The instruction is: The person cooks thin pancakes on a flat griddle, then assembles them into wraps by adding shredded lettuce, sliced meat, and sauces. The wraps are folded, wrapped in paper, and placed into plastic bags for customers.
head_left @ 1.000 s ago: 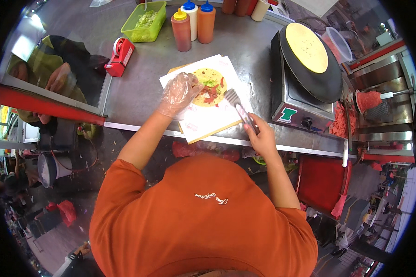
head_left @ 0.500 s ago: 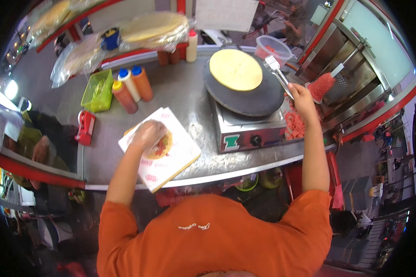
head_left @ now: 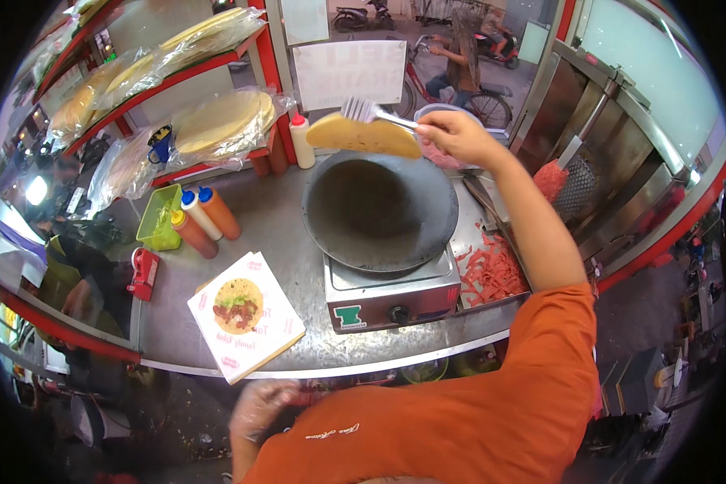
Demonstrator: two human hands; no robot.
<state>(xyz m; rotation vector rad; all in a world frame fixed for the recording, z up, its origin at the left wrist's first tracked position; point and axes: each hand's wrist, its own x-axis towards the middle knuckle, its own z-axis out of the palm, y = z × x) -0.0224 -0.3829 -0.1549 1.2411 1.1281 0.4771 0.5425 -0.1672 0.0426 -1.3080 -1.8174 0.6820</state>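
My right hand [head_left: 456, 135] grips metal tongs [head_left: 391, 121] with fork-like ends. The tongs hold a yellow flatbread [head_left: 355, 135] up by its edge, tilted, beyond the round dark griddle [head_left: 379, 214]. In its clear plastic glove, my left hand [head_left: 264, 402] is low in front of the counter edge, with its fingers curled and nothing visible in them. A small flatbread [head_left: 240, 292] topped with reddish-brown meat and green shreds lies on a stack of printed white paper [head_left: 254, 343] at the left.
Squeeze bottles [head_left: 218, 211] and a green basket [head_left: 160, 226] stand left of the griddle, near a red tape dispenser [head_left: 143, 274]. Meat shavings [head_left: 492, 270] lie right of the stove [head_left: 395, 302]. Bagged flatbreads [head_left: 222, 121] fill shelves. A vertical grill [head_left: 613, 161] holds meat.
My right hand has lifted the yellow flatbread off the griddle with the tongs. My left hand has left the topped flatbread and moved down toward my body. The view has shifted.
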